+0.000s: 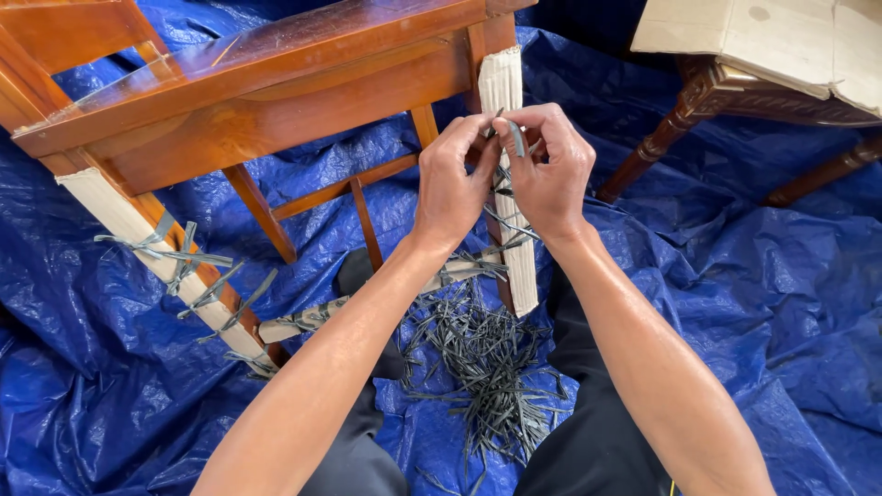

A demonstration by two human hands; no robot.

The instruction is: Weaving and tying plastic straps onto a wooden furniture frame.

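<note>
pinching a dark strap [514, 138] against the cardboard-wrapped chair leg [503, 87], the left hand [450, 184] and right hand [551, 165] could let it slip loose if either grasp slackens.

Bare forearms, no sleeves or gloves; black trousers [588, 450] on the legs.

A chair [266, 101] lay tipped on the tarp [753, 303], filling the view from nine to twelve o'clock. Its wrapped leg [508, 184] ran down the centre, with the left hand [450, 188] and right hand [551, 170] meeting on it, a strap [516, 138] pinched between them. Another wrapped leg [156, 248] slanted at eight o'clock. A heap of cut straps [487, 367] lay on the tarp at six o'clock, between the person's knees. A second piece of furniture [735, 92] stood at two o'clock, with cardboard [781, 37] on top.
</note>
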